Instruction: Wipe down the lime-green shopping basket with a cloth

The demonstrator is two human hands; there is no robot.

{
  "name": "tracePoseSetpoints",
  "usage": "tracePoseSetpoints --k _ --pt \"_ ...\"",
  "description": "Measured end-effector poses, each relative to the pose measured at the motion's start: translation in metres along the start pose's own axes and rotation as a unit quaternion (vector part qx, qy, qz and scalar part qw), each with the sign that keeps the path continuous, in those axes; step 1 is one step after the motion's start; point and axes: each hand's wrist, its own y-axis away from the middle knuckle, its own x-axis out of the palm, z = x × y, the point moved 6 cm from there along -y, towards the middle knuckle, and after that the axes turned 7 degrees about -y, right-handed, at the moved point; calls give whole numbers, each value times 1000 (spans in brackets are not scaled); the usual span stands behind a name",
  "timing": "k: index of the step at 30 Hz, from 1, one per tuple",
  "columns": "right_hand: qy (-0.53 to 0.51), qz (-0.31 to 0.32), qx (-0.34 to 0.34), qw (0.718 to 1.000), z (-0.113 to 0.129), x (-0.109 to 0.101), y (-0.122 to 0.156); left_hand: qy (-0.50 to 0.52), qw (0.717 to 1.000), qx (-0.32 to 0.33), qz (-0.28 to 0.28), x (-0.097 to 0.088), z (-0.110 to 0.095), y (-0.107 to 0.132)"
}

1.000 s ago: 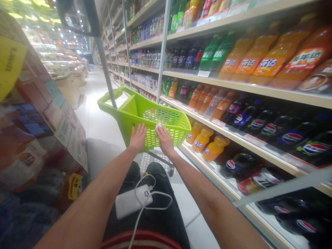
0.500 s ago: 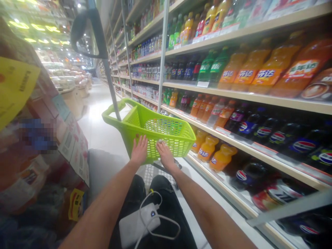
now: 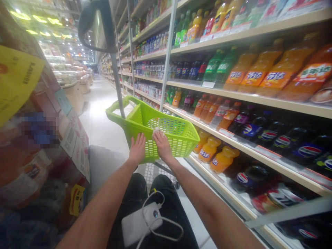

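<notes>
Open and flat, my left hand [image 3: 137, 149] and right hand [image 3: 162, 145] press on a green cart basket [image 3: 178, 140] beside the drinks shelf [image 3: 259, 98] at right, the next push needing straight steering.

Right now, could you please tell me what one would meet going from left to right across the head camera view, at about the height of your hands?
Printed cardboard carton → left hand → right hand → orange Fanta bottles → Pepsi bottles
</notes>
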Motion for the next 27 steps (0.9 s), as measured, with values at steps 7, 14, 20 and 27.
tracePoseSetpoints --k 7,14,20,27 --pt "36 149 -4 988 9 47 34 -1 1000 2 8 14 5 7" --pt "-16 89 -71 993 31 32 25 -1 1000 -18 15 17 25 14" --pt "-46 -42 -70 996 41 9 -23 -12 999 -35 -4 12 39 14" --pt "-14 52 -52 997 35 44 -3 -10 999 -31 -6 13 43 15"
